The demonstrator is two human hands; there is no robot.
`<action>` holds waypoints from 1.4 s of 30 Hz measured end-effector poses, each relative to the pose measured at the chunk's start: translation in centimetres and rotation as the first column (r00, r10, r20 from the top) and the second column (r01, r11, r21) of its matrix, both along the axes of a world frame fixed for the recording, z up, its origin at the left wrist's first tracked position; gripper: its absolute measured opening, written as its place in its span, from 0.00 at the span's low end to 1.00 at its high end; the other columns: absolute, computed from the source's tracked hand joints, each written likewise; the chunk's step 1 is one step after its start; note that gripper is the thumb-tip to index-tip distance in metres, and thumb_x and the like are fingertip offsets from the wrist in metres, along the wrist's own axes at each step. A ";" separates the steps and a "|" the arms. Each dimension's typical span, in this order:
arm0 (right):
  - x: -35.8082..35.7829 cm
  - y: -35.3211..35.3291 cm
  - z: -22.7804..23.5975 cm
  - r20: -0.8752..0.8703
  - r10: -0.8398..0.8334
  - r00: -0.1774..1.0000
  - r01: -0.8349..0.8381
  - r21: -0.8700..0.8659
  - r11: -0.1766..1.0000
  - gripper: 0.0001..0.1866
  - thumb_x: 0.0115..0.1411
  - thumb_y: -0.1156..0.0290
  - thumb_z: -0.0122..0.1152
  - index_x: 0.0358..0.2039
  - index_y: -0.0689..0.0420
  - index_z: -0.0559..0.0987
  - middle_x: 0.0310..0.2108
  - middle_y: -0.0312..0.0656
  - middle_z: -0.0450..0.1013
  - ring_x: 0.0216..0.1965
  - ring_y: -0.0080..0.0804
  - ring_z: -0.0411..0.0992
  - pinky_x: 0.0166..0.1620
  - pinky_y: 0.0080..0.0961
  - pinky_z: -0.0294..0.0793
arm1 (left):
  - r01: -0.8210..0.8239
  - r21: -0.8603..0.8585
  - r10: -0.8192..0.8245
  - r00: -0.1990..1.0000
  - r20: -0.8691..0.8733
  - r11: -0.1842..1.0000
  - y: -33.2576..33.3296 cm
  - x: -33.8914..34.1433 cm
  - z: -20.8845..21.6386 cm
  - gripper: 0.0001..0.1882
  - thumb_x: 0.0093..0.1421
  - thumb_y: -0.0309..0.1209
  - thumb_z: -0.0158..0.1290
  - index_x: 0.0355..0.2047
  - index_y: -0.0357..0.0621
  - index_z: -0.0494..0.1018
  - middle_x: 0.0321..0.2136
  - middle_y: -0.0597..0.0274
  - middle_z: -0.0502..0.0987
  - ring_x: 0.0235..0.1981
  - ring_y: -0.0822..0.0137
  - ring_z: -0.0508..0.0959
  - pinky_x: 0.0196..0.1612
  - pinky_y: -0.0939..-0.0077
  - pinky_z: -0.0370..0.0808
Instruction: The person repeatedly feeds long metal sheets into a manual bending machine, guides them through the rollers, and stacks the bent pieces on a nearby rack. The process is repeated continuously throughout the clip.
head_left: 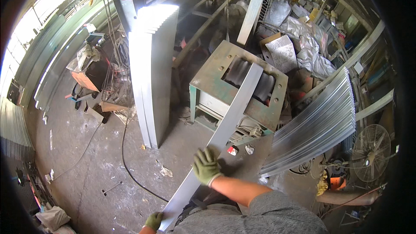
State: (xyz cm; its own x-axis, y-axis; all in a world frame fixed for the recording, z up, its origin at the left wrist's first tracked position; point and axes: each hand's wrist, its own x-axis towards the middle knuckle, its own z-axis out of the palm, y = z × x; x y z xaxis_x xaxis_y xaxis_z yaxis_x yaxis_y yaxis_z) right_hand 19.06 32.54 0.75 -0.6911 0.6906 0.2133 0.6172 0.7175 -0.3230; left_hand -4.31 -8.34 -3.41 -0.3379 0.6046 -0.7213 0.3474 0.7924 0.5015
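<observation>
At your 2 o'clock stands the green machine (pixel 203 76); at 10 o'clock, the upright sheet stack (pixel 152 76). Your metal strip (pixel 234 106) slants from 7 o'clock towards 1 o'clock, crossing above the rollers (pixel 237 72). Your gloved right hand (pixel 206 165) lies open across it, fingers spread; your left hand (pixel 154 220) touches its near edge, its grip impossible to tell.

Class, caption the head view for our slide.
Gloved left hand and right hand on a long metal strip at a machine.
</observation>
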 end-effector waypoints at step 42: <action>7.0 34.4 5.6 -0.489 -0.210 0.846 0.248 0.013 0.969 0.09 0.68 0.67 0.63 0.44 0.57 0.83 0.45 0.49 0.83 0.48 0.55 0.80 0.54 0.53 0.78 | 0.286 0.116 -0.269 0.952 -0.143 0.951 57.5 19.1 8.7 0.40 0.67 0.69 0.57 0.55 0.41 0.77 0.46 0.34 0.86 0.52 0.34 0.84 0.56 0.45 0.79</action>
State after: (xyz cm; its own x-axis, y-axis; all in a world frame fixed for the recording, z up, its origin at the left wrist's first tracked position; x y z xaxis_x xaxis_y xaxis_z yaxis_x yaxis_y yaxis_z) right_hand 26.08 66.92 6.39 -0.3134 0.7860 0.5329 0.5479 0.6080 -0.5746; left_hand 14.78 49.19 5.31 -0.2241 0.7751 -0.5908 0.6103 0.5842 0.5350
